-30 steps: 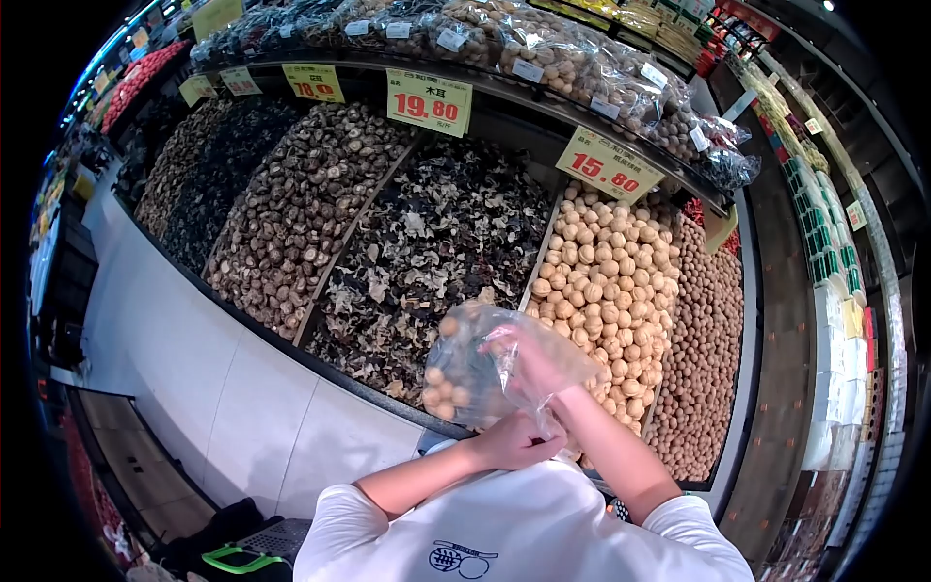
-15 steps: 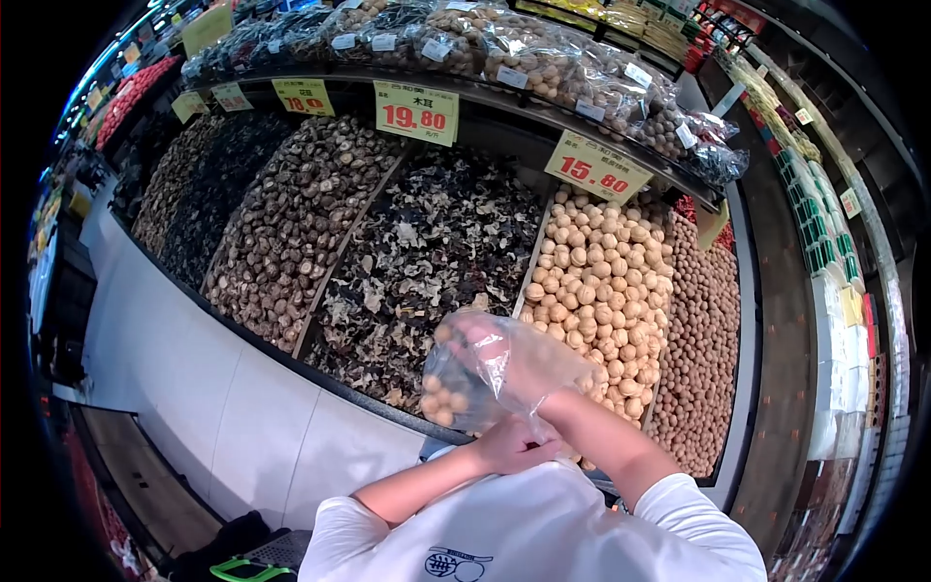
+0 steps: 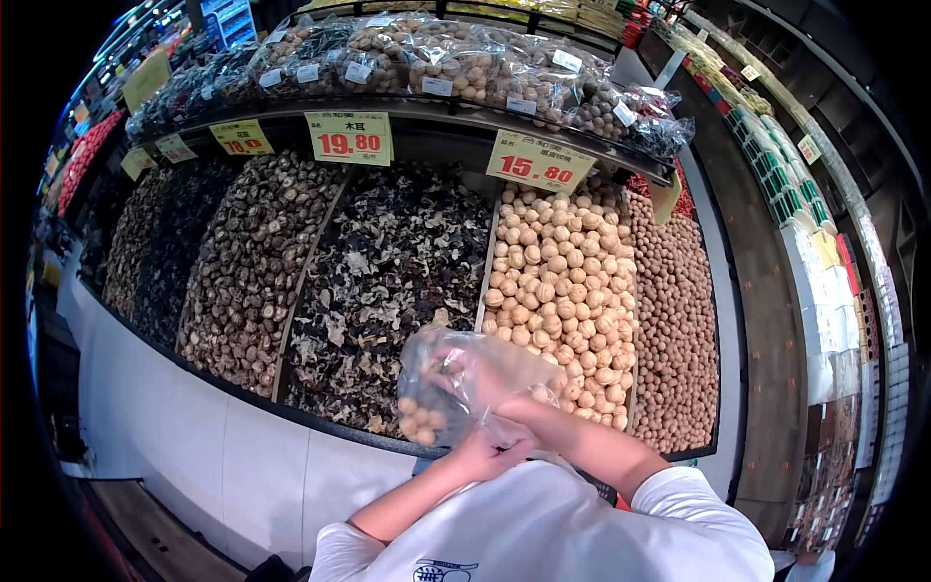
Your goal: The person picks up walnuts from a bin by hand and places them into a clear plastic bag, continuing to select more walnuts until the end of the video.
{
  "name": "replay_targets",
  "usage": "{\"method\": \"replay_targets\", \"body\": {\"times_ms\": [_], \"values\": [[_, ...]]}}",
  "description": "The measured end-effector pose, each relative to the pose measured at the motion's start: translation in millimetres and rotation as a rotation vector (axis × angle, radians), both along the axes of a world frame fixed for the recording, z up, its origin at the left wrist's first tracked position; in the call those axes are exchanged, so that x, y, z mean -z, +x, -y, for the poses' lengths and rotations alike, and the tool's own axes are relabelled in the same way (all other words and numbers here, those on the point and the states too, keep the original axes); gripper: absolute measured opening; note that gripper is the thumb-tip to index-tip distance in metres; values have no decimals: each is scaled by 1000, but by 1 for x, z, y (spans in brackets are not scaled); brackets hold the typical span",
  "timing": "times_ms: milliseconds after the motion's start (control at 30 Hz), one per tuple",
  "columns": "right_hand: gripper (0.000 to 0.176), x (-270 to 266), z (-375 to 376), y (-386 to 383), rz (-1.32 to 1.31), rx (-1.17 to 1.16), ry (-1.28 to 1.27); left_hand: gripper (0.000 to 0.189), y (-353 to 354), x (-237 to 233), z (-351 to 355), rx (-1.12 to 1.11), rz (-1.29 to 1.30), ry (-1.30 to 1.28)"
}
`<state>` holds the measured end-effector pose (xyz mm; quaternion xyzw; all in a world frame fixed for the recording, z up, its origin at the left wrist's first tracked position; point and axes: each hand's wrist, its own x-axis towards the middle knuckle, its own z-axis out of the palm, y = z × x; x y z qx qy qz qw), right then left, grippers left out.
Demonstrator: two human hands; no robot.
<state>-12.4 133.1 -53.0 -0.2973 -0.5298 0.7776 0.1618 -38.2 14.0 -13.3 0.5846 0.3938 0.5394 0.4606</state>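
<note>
A clear plastic bag (image 3: 504, 364) with several walnuts (image 3: 421, 422) gathered in its lower left corner is in front of my body. My left hand (image 3: 490, 453) is closed on the bag's mouth, around my right wrist. Inside the bag is my right hand (image 3: 454, 371), above the bagged walnuts. Its fingers are blurred by the plastic, so I cannot make out whether they hold anything. Just beyond the bag lie a bin of dried black fungus (image 3: 388, 257) and a bin of loose walnuts (image 3: 558, 281).
Dried mushrooms (image 3: 242, 281) fill a bin to the left, and small round brown nuts (image 3: 674, 330) one to the right. Bagged goods (image 3: 465, 63) line the shelf above, with price signs (image 3: 540, 161) below them. A white counter front (image 3: 262, 466) runs along the near side.
The view has shifted, so the bins appear farther left. My right hand remains in the bag and has moved slightly lower, nearer the bagged walnuts. My left hand keeps its hold.
</note>
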Motion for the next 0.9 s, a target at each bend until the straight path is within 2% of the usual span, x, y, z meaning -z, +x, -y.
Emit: {"method": "replay_targets", "body": {"times_ms": [33,100,167,233,300,367,500,567,600,633,700,733,767,833,900], "values": [[22,13,-3,12,197,-177,365,26,-1,1,-1,2,16,17],[26,37,-2,60,94,-87,481,25,-1,5,-3,-19,25,65],[32,-31,10,91,167,19,291,24,-1,9,-6,-36,32,114],[28,-72,14,116,222,59,200,22,0,13,-7,-99,-8,124],[24,-83,12,143,272,108,107,21,-2,19,-6,-45,30,44],[29,-87,9,173,112,301,-207,21,-2,19,-6,6,65,-31],[25,-96,-5,191,124,477,-59,20,0,20,-2,41,133,-153],[27,-101,-22,187,340,528,247,19,1,23,1,52,155,-199],[32,-96,-33,186,395,513,491,19,1,24,3,55,123,-215],[32,-99,-41,181,387,517,495,19,1,25,4,56,89,-230],[38,-107,-59,167,457,454,825,19,0,28,6,54,95,-212],[41,-114,-72,159,454,404,1076,19,0,29,6,53,107,-200],[41,-117,-83,151,446,412,1082,19,-1,30,7,54,98,-193],[41,-124,-107,133,537,273,1292,19,-1,31,9,39,90,-228],[37,-133,-127,111,567,240,1333,19,-2,31,9,41,80,-215]]}}
